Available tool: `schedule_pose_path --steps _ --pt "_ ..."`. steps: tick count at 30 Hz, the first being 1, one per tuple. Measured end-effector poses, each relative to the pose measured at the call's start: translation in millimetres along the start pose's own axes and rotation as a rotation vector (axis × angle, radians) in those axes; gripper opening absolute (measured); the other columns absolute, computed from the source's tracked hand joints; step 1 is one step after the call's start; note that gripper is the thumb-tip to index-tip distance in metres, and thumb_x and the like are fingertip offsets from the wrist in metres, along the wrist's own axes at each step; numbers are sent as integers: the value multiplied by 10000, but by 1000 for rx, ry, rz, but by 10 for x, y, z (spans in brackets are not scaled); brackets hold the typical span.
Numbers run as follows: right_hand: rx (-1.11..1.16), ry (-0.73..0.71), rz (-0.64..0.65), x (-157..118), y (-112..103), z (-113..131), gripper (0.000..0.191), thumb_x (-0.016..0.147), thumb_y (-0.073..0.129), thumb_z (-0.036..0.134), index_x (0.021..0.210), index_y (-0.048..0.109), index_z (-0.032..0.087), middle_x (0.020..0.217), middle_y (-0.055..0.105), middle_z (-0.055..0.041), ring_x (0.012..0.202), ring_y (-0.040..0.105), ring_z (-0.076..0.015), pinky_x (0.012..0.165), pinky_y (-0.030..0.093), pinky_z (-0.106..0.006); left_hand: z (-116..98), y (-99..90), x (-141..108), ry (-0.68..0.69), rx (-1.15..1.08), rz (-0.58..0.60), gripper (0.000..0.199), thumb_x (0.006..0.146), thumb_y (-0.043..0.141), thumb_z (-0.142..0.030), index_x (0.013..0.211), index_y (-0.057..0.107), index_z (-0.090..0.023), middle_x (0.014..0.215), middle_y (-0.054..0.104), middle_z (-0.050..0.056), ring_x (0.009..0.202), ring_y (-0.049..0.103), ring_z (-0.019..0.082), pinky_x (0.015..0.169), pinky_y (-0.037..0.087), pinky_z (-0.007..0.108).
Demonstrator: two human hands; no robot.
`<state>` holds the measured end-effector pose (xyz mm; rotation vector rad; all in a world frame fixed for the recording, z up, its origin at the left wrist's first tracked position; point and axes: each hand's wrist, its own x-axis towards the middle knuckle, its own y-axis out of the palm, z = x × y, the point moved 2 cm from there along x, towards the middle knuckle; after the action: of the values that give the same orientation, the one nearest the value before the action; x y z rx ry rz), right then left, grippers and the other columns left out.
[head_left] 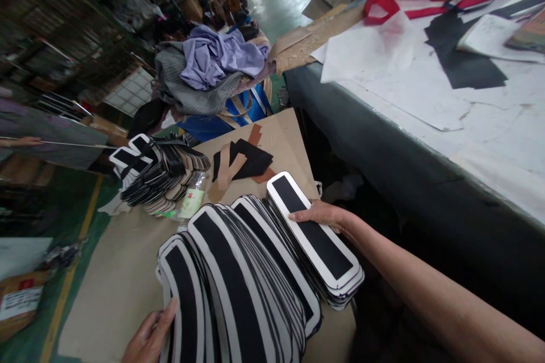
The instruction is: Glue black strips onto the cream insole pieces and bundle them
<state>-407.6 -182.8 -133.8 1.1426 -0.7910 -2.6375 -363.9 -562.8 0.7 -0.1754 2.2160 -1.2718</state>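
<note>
Stacks of long, round-cornered panels with black centres and white borders lie fanned out in front of me. The right stack point(332, 255) is gripped at its side by my right hand point(321, 215), the thumb lying on the top panel. My left hand point(151, 332) is at the lower left, its fingers closed against the outer edge of the leftmost panels point(187, 295); part of that hand is cut off by the frame. Between the two hands, more panels point(238, 283) lean over one another in a curved row.
Brown cardboard point(110, 272) covers the work surface. Beyond the panels are another stack of cut pieces point(157, 173), a labelled plastic bottle point(191, 201) and black scraps point(249, 159). A paper-covered table point(395, 91) rises at right. Another person's hand point(25, 142) shows at far left.
</note>
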Motion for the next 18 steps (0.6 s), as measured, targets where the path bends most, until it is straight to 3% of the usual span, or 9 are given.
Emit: schedule_pose_path --steps 8,13,18 --pt "22 6 32 -26 -9 -18 570 497 868 348 964 633 120 818 712 -86 688 670 -223 687 574 -356 174 -4 139 -120 -19 43 577 588 537 -761 822 527 -234 710 680 12 661 645 267 574 521 327" --pt "8 11 41 -10 -31 -42 580 516 861 361 995 634 125 859 713 -94 716 671 -226 695 574 -352 258 5 204 -171 -118 41 520 589 610 -682 846 503 -242 743 687 6 804 657 281 722 532 333" --pt "19 50 23 -2 -71 -88 571 520 863 376 975 631 118 830 714 -93 677 668 -216 689 575 -350 192 42 129 -178 -157 34 456 625 599 -650 837 494 -259 769 686 -9 847 653 275 765 520 325"
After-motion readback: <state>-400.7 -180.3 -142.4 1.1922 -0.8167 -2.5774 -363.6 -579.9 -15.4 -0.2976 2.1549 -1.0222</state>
